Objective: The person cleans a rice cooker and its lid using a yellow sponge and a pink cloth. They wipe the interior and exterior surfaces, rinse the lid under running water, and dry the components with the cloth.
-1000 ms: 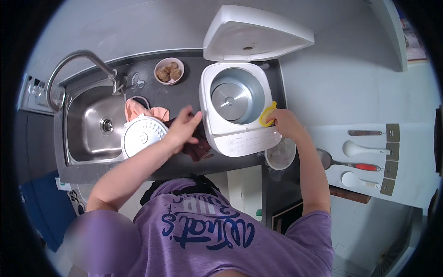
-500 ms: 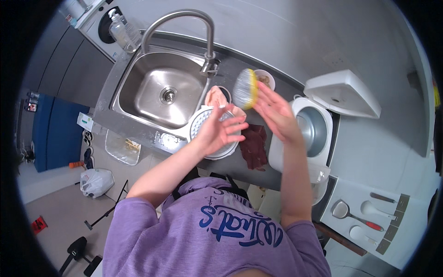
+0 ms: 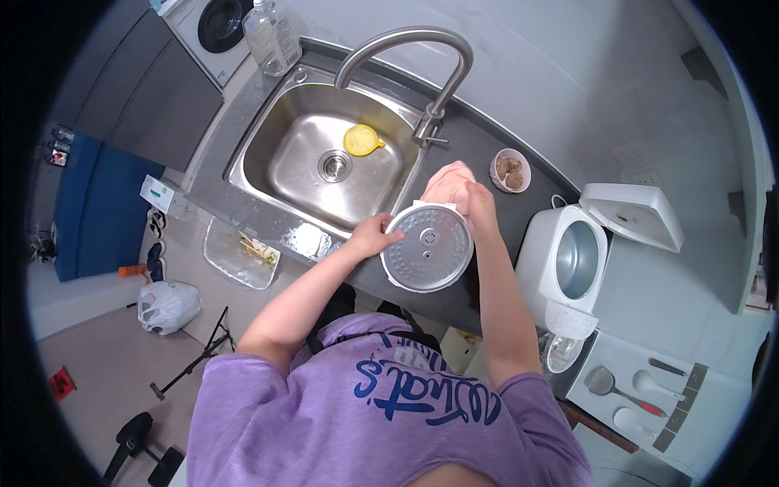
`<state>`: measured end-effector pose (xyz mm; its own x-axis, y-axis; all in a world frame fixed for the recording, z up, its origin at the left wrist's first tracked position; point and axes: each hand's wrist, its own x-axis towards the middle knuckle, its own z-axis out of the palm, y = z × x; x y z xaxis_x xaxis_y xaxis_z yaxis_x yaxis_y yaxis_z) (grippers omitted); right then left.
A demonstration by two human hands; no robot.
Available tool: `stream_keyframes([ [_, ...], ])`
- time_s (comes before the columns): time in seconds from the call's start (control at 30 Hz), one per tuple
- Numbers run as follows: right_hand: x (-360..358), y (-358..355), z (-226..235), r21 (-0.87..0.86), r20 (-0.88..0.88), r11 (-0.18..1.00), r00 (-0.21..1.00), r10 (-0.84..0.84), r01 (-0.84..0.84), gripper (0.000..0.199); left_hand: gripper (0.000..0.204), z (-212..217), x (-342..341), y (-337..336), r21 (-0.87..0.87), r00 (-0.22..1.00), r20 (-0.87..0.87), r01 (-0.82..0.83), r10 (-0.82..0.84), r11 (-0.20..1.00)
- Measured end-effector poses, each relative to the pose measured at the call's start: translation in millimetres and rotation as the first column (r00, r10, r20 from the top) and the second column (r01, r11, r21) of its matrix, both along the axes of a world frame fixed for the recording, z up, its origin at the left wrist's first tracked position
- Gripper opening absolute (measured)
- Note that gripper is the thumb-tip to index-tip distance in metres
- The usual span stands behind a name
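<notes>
Gripping a round silver inner lid (image 3: 428,247) by its rim, the left hand (image 3: 375,235) curls its fingers over the lid's left edge while the right hand (image 3: 479,203) clasps the upper right edge. The lid hangs over the dark counter (image 3: 519,203), just beside the steel sink (image 3: 324,162), where a yellow sponge (image 3: 361,140) lies. A white rice cooker (image 3: 568,264) stands open to the right.

A steel sink (image 3: 284,174) is sitting in my dark counter (image 3: 487,211), with a yellow sponge (image 3: 361,140) lying by its drain under the curved tap (image 3: 422,61). A soap bottle (image 3: 268,36) is standing behind the sink. A small bowl (image 3: 510,170) of brown food is resting near my open white rice cooker (image 3: 572,264). Utensils (image 3: 641,390) are lying on a white surface to my right.
</notes>
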<state>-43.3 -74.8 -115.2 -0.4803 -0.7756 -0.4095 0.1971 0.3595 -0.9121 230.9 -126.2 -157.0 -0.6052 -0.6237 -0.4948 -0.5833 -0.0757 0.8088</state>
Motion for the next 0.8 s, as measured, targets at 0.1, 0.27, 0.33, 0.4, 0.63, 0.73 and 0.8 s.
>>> stream_keyframes([
  [0.1,10,20,34,-0.327,0.34,0.923,0.937,-0.084,0.202,0.046,0.044,15,-1,-3,0.268,0.969,-0.243,0.111,-0.044,0.957],
  [0.27,18,74,120,-0.421,0.592,0.809,0.8,-0.098,0.411,0.065,0.036,60,51,-65,0.0,0.948,-0.24,-0.214,0.208,0.977],
  [0.33,26,92,141,-0.412,0.672,0.747,0.727,-0.138,0.522,0.067,0.032,58,69,-104,-0.041,0.905,-0.281,-0.343,0.319,0.938],
  [0.4,35,119,154,-0.39,0.723,0.714,0.673,-0.154,0.582,0.07,0.032,40,68,-132,-0.178,0.888,-0.341,-0.384,0.31,0.906],
  [0.63,47,207,176,-0.275,0.558,0.689,0.695,-0.454,0.671,0.054,0.061,-55,48,-150,-0.656,0.994,0.047,0.102,-0.095,0.748],
  [0.73,37,242,195,-0.293,0.494,0.691,0.723,-0.482,0.661,0.055,0.05,-85,39,-141,-0.712,0.964,0.187,0.267,-0.191,0.649],
  [0.8,22,262,208,-0.272,0.495,0.683,0.707,-0.505,0.678,0.056,0.042,-94,36,-133,-0.67,0.937,0.263,0.348,-0.228,0.655],
])
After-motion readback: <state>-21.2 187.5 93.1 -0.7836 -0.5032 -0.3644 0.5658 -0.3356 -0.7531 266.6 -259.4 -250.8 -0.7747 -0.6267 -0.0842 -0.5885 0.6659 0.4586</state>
